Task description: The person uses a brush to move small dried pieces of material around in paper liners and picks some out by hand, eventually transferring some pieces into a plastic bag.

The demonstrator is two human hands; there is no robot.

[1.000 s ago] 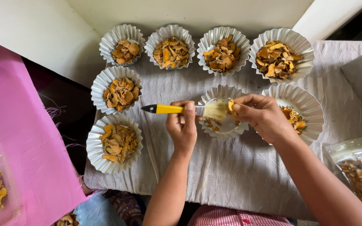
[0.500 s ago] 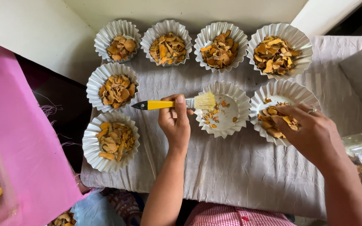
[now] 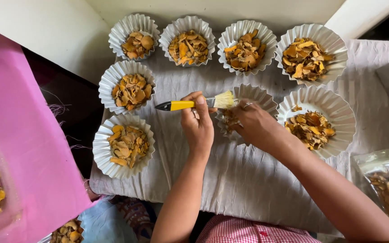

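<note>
With the left hand (image 3: 197, 123) pinching the yellow-handled brush (image 3: 194, 103), sweep gently over the near-empty fluted foil cup (image 3: 260, 96) while the right hand (image 3: 253, 126), fingers curled on its rim, steadies it

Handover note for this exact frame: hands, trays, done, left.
Left hand grips the yellow-handled brush, bristles at the rim of the centre fluted tray.
Right hand lies in that tray, over its few chips.
Six other fluted trays hold orange-yellow dried slices; the one beside the right hand is part-filled.
All sit on a grey cloth.
Left: centre tray nearly bare.
</note>
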